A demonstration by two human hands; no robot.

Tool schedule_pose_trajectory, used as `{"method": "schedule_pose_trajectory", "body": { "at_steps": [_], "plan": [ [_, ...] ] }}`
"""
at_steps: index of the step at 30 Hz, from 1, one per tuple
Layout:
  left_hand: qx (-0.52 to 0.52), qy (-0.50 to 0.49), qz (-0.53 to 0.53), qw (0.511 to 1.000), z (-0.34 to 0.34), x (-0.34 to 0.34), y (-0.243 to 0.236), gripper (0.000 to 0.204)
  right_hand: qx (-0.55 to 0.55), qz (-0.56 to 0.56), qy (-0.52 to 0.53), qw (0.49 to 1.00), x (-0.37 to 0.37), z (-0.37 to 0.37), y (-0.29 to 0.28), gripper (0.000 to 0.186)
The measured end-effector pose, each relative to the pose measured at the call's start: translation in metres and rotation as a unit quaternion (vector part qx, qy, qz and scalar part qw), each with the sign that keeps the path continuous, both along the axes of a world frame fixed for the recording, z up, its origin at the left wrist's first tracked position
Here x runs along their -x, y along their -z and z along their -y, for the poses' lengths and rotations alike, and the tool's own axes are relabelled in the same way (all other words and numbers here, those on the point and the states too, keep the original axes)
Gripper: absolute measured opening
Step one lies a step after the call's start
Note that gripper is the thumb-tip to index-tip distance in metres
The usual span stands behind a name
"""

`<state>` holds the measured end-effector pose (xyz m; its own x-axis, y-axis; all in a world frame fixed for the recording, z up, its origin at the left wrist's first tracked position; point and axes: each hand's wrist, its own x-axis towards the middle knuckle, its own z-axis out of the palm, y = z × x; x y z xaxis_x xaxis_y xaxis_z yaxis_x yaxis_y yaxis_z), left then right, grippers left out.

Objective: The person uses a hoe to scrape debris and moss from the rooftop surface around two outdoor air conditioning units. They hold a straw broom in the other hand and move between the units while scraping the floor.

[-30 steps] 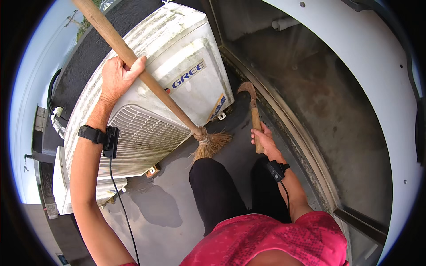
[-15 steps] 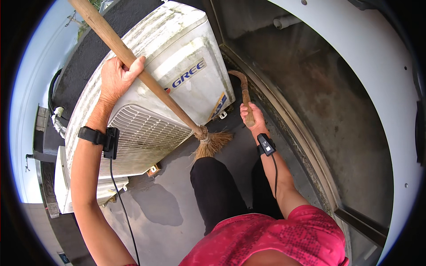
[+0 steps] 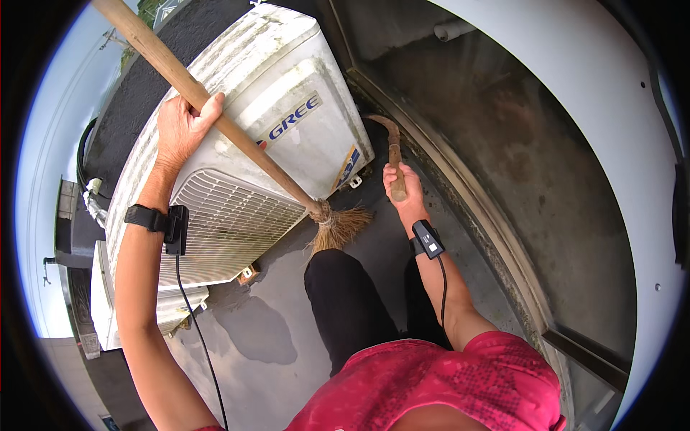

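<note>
Near the right edge of the grey floor (image 3: 251, 334), the right hand (image 3: 407, 189) grips a sickle (image 3: 395, 152), best kept low; the left hand (image 3: 181, 128) clasps a broom (image 3: 248, 145), best held steady.

And up comes the right hand (image 3: 405, 188), drifting left from right of centre, the sickle (image 3: 395, 154) rising with it; its curved blade (image 3: 390, 125), a second ago clear of the white outdoor unit (image 3: 287, 85), now reaches just beside that edge, upper middle of frame!
</note>
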<state>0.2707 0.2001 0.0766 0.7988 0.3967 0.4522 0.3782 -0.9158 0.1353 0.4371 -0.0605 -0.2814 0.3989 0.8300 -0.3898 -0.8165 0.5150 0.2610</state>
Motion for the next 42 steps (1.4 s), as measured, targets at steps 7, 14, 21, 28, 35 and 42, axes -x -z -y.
{"method": "schedule_pose_trajectory", "body": {
  "at_steps": [7,14,21,28,35,42],
  "plan": [
    [0.024,0.008,0.0,1.0,-0.003,-0.002,0.002,0.044,0.033,-0.012,0.064,0.997,0.056,0.09,-0.009,0.025],
    [-0.01,0.002,0.011,1.0,-0.004,0.0,0.002,0.051,0.026,0.014,0.015,0.999,0.007,0.023,-0.013,0.029],
    [0.003,-0.006,0.014,1.0,-0.002,-0.001,0.003,0.051,0.038,-0.008,0.05,0.998,0.048,0.083,-0.017,0.023],
    [-0.005,-0.018,0.012,1.0,-0.005,-0.001,0.005,0.052,0.131,0.047,-0.012,0.99,0.026,0.06,-0.016,0.021],
    [-0.029,-0.002,0.018,0.999,-0.002,0.001,0.005,0.056,0.124,0.069,-0.026,0.989,0.01,0.026,-0.01,0.02],
    [-0.023,0.003,0.028,0.999,-0.002,-0.002,0.004,0.055,0.262,0.171,-0.04,0.949,0.022,0.033,-0.006,0.015]
  ]
}}
